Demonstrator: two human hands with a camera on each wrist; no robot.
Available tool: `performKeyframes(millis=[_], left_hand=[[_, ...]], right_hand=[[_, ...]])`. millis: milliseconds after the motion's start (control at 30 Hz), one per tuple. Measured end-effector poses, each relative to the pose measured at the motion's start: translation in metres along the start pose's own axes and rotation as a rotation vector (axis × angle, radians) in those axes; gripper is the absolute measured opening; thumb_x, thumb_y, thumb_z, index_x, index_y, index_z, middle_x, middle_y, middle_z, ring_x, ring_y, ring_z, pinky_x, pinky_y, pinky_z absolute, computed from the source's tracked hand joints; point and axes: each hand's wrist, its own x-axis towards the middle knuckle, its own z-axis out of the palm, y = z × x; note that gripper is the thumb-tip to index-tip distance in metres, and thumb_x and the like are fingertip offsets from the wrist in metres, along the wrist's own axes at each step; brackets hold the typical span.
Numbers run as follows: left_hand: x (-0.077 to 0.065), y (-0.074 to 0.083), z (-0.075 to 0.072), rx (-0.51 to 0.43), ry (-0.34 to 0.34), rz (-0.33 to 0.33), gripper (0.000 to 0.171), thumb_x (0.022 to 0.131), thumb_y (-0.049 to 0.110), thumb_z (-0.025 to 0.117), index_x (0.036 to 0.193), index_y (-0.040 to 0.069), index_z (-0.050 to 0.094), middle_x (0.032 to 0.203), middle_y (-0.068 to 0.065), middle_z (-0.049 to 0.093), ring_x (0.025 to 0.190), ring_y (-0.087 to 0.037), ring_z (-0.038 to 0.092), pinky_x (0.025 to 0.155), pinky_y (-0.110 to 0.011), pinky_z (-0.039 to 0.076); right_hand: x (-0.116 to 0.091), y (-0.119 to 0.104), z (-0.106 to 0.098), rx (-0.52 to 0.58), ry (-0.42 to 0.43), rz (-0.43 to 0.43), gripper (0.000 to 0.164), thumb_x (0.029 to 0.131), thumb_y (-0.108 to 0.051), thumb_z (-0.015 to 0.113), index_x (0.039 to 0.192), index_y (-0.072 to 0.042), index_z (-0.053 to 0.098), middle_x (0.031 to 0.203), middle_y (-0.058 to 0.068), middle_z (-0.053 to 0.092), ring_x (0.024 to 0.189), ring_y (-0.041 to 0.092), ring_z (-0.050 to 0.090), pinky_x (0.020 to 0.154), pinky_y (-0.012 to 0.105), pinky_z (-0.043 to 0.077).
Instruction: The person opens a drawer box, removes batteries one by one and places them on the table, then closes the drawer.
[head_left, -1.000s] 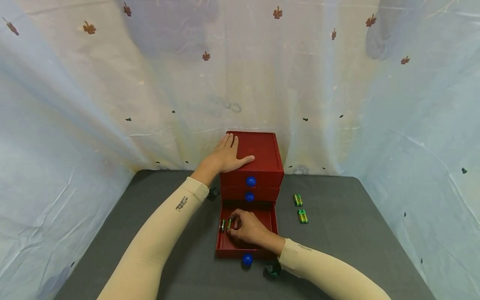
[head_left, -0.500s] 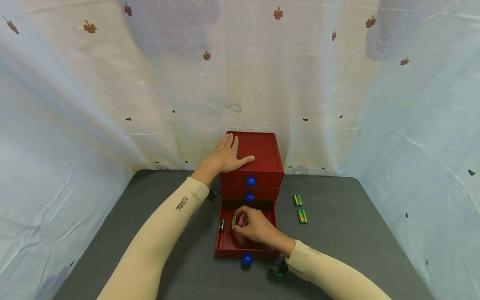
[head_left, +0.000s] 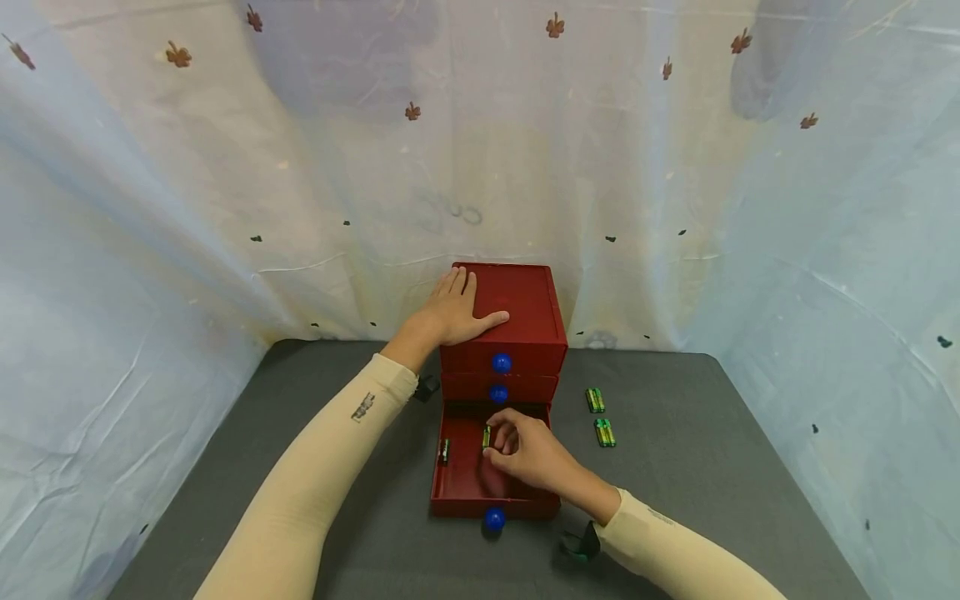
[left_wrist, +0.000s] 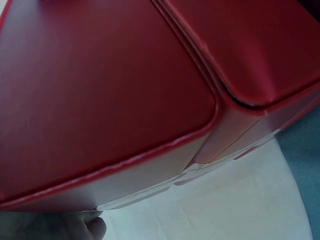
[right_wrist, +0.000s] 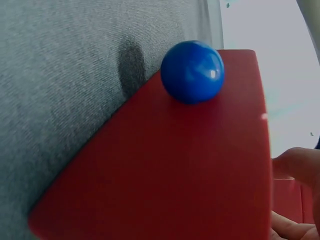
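My left hand point(head_left: 453, 315) lies flat, fingers spread, on top of a red drawer box point(head_left: 521, 304). Its bottom drawer point(head_left: 465, 507) is pulled out. Over this drawer my right hand point(head_left: 528, 450) pinches a green-and-yellow battery point(head_left: 487, 437) between thumb and fingers. Another battery point(head_left: 446, 451) lies along the drawer's left wall. In the right wrist view, the drawer front with its blue knob point(right_wrist: 192, 72) blocks most of the scene. My right fingers point(right_wrist: 295, 162) show at the right edge there, and the battery is hidden.
To the right of the box, two small groups of batteries lie on the dark grey table point(head_left: 660, 483): a far group point(head_left: 596, 400) and a near group point(head_left: 605, 432). The two upper drawers are closed, with blue knobs point(head_left: 502, 363). A pale patterned curtain point(head_left: 510, 167) hangs behind.
My right hand has lifted the battery from beside the one at the drawer's left wall and carried it rightward, toward the drawer's middle. My left hand has stayed in place.
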Motion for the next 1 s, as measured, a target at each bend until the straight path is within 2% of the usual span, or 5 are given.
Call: performKeyframes(millis=[633,1000], left_hand=[[0.001,0.0,0.0,-0.009,-0.006,-0.007,0.11,0.103,0.08,0.037,0.172,0.002,0.003,0.18,-0.018,-0.005,0.167,-0.032,-0.009,0.135,-0.046,-0.002],[0.002,-0.002,0.001,-0.009,-0.002,-0.002,0.11,0.103,0.08,0.038,0.172,0.002,0.003,0.18,-0.018,-0.004,0.167,-0.032,-0.009,0.135,-0.045,-0.002]], right_hand=[[-0.027,0.013,-0.029,0.053,0.007,-0.037,0.034,0.099,-0.016,0.08,0.127,-0.003,0.066,0.095,-0.002,0.065,0.079,0.012,0.063,0.071,0.026,0.056],[-0.043,0.028,-0.045,0.011,-0.004,-0.039,0.034,0.101,-0.021,0.079,0.129,-0.009,0.065,0.098,-0.004,0.065,0.084,0.012,0.064,0.074,0.035,0.058]])
